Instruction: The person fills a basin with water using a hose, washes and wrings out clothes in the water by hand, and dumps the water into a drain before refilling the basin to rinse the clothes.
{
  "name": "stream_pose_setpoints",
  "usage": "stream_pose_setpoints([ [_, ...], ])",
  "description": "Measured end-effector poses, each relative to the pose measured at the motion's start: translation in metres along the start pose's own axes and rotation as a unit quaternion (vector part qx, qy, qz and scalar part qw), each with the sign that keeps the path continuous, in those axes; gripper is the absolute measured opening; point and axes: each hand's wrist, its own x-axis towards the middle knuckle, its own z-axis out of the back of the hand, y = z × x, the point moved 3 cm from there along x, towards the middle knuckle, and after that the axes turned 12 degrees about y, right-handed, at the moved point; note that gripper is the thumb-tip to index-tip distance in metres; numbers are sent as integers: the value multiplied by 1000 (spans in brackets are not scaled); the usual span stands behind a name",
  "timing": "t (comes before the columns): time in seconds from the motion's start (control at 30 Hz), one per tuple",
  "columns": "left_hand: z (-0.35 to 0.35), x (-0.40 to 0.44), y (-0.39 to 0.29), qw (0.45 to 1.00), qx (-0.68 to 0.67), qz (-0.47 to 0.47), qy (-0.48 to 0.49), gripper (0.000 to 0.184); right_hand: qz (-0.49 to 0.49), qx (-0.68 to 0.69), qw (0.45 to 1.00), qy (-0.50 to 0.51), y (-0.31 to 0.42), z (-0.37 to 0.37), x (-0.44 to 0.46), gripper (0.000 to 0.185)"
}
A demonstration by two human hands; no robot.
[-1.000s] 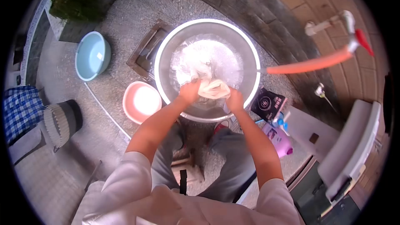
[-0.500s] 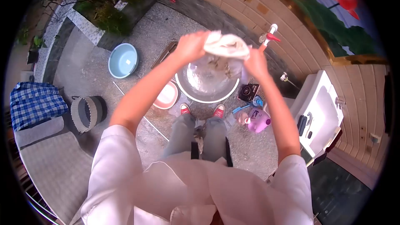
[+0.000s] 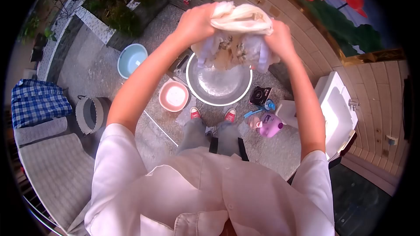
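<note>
My left hand [image 3: 195, 25] and my right hand [image 3: 279, 39] are closed on opposite sides of a pale garment [image 3: 242, 19]. It hangs between them, stretched along its gathered cream edge, with a dark blurred print and lavender parts below. Under it stands a large metal basin [image 3: 219, 86] on the floor, its far side covered by the cloth. My fingertips are partly hidden in the folds. Whether the garment's lower end touches the basin, I cannot tell.
Left of the basin are a pink basin [image 3: 173, 97] and a light blue basin [image 3: 132, 61]. A purple detergent bottle [image 3: 271, 125] and a black box [image 3: 260, 95] stand right. Beyond them is a white sink [image 3: 334, 109]. A woven basket [image 3: 89, 114] sits far left.
Both hands have risen and moved away from me, lifting the garment higher above the metal basin. The cloth now hangs more spread out, and more of the basin's inside shows.
</note>
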Motion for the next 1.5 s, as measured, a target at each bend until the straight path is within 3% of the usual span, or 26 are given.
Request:
stream_pose_setpoints([
  [0.23,-160,-35,94,986,10,71,153,42,-117,20,980,162,-116,-155,-39,21],
  [0.3,-226,-58,122,987,7,73,143,43,-173,57,967,181,-154,-218,-63,21],
  [0.43,-375,-98,195,971,-51,104,208,56,-186,7,968,169,-244,-355,-104,23],
  [0.5,-448,-115,232,969,6,117,217,62,-153,10,976,157,-303,-437,-118,23],
  [0.53,-489,-123,254,937,43,176,299,80,-194,15,957,215,-329,-475,-128,33],
  [0.57,-527,-130,272,936,42,179,301,80,-194,17,956,219,-352,-511,-137,33],
  [0.63,-596,-147,311,918,147,234,285,91,-236,-140,912,306,-383,-571,-152,56],
  [0.67,-630,-154,331,897,158,252,326,96,-300,-93,875,368,-402,-601,-158,78],
  [0.77,-699,-170,368,876,185,215,390,96,-334,-110,888,296,-436,-660,-170,85],
  [0.8,-729,-182,385,880,251,187,357,100,-336,-110,888,294,-443,-678,-174,85],
  [0.87,-754,-179,405,883,228,187,366,102,-261,-192,896,303,-458,-708,-174,88],
  [0.93,-766,-169,420,857,196,187,439,108,-259,-176,894,320,-479,-727,-166,90],
  [1.0,-773,-157,429,853,193,193,445,104,-257,-160,892,335,-497,-740,-155,92],
  [1.07,-784,-144,440,851,190,199,448,102,-323,-109,838,427,-515,-752,-145,93],
  [1.1,-793,-138,447,857,138,232,439,99,-323,-111,838,425,-524,-758,-144,93],
  [1.17,-807,-137,450,860,78,264,430,96,-258,-106,907,315,-529,-758,-145,77],
  [1.2,-806,-135,450,889,113,269,354,90,-258,-109,907,315,-523,-751,-142,77],
  [1.23,-802,-136,449,910,147,274,273,83,-277,-88,914,282,-516,-741,-137,66],
  [1.27,-797,-141,448,911,147,276,270,83,-295,-66,920,249,-505,-728,-134,55],
  [1.33,-765,-146,426,871,-40,325,366,72,-327,-32,899,291,-486,-706,-143,48],
  [1.37,-746,-151,410,873,-44,324,362,72,-358,3,872,333,-476,-691,-149,40],
  [1.43,-704,-173,374,861,-112,356,345,59,-327,20,890,317,-446,-648,-167,38],
  [1.5,-658,-175,344,875,-117,356,306,58,-294,42,909,293,-415,-604,-162,36],
])
